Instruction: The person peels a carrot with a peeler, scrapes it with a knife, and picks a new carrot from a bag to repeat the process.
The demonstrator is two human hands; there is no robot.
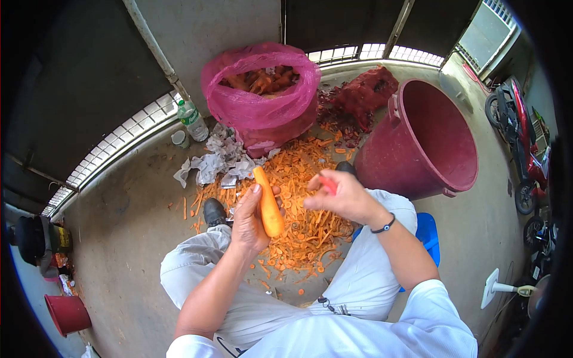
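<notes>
Littering the grey concrete floor (131, 256) inside its edges, curled orange peelings (307, 238) lie below. The left hand (245, 224) wraps its grip round a smooth orange carrot (268, 206), likely for steadiness; the right hand (351, 200) pinches a small red tool (327, 185).

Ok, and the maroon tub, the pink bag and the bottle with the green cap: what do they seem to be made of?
Maroon tub: smooth, low-sheen plastic, judging by its even colour and rounded rim with lugs.
Pink bag: thin, slightly glossy plastic film, going by the see-through, crinkled edge.
Bottle: clear and shiny, probably plastic, though glass isn't ruled out.
</notes>
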